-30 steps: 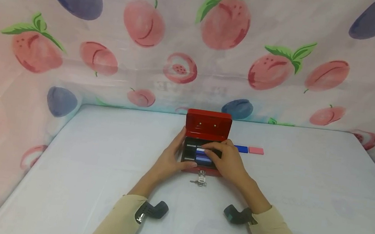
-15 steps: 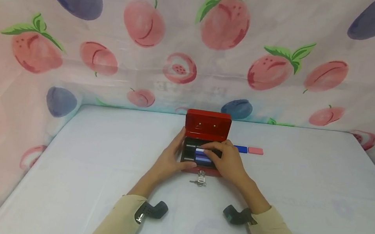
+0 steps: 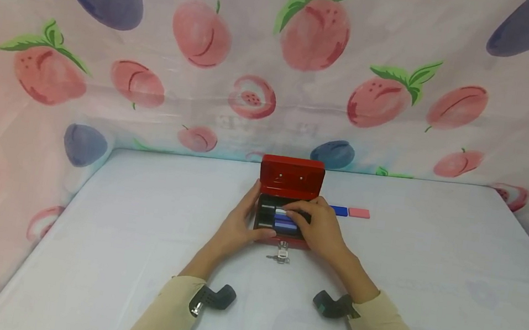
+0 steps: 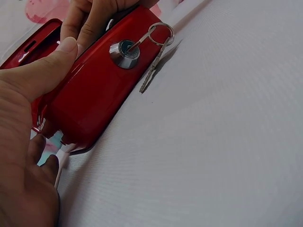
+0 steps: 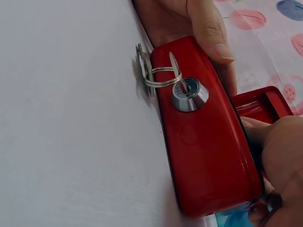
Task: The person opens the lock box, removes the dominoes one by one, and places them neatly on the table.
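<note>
A small red cash box [image 3: 290, 243] stands on the white table with its lid [image 3: 291, 175] raised. My left hand [image 3: 233, 225] grips its left side, thumb over the front rim and fingers along the outer wall. Inside the black tray, several slim blocks in blue and purple [image 3: 285, 225] lie side by side. The thumb and forefinger of my right hand [image 3: 325, 226] reach in from the right and pinch at a white block [image 3: 280, 212] at the back of that row. A lock [image 5: 190, 95] on the box's front holds a key on a ring [image 5: 163, 78].
To the right of the box, a blue block [image 3: 339, 211] and a pink block [image 3: 359, 213] lie flat on the table [image 3: 408, 295]. Behind the table hangs a fruit-print cloth [image 3: 261, 36]. Black cameras [image 3: 222, 297] stick out from both wrists.
Both hands keep almost the same pose at the box. The white strip under the right fingertips looks slightly dimmer, and the whole head view has shifted a little.
</note>
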Tool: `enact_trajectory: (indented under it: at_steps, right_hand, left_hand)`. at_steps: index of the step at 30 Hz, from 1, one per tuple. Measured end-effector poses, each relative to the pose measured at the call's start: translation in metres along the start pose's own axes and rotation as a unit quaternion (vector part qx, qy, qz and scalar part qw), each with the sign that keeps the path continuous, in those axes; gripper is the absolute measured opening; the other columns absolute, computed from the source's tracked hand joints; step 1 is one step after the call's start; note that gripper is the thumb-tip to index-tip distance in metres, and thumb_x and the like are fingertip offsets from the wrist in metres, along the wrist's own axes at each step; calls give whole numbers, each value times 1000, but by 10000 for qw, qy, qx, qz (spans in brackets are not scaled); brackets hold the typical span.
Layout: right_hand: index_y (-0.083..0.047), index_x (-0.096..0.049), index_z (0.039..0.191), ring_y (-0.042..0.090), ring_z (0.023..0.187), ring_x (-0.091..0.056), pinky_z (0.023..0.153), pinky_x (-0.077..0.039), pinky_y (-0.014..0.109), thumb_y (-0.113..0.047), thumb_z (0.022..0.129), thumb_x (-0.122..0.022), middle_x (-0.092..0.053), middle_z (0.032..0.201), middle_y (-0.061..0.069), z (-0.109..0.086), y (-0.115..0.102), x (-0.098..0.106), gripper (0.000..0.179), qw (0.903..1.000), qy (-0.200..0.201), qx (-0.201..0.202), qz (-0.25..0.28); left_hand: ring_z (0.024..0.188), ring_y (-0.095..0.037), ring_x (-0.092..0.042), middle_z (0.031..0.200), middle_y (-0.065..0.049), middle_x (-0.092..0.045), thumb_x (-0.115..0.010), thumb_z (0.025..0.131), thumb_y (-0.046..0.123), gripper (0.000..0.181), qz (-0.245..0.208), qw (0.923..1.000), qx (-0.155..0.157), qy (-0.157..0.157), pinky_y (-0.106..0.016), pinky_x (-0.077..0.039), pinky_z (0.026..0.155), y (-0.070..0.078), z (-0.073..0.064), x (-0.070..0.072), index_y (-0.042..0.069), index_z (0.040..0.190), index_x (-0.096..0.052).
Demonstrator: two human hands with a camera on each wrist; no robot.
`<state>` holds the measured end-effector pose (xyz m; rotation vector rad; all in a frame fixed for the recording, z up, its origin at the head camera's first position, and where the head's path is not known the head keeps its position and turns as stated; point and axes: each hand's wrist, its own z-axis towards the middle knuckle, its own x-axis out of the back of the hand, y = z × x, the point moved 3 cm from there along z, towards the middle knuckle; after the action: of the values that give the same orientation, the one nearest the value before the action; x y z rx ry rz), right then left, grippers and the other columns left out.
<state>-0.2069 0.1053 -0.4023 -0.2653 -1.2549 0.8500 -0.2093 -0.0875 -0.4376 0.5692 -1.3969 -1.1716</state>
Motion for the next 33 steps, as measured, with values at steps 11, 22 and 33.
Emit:
enact_trajectory:
  at_steps: [11,22,33]
  right_hand:
    - [-17,-76,102,18,83,-46,66,-45,32,-16,86,-72,-57,83,1,1,0,1,17,9999,143,-18,-42]
    - [-16,-76,103,18,85,-47,67,-47,33,-15,86,-73,-56,85,3,2,-4,6,18,9996,253,-119,0]
    - [-16,-76,103,18,86,-47,68,-48,33,-16,86,-71,-56,88,4,2,-5,9,17,9994,295,-170,51]
  left_hand:
    - [142,-7,-15,155,20,-13,-80,76,36,106,12,10000,58,-17,-39,-25,112,-1,1,0,42,152,-6]
    - [141,-5,-15,155,22,-12,-80,76,34,106,-9,10000,31,-31,-39,-25,111,0,2,1,42,152,-6]
    - [142,-10,-17,155,19,-14,-80,77,34,105,48,9999,102,-7,-45,-25,111,1,2,3,43,152,-7]
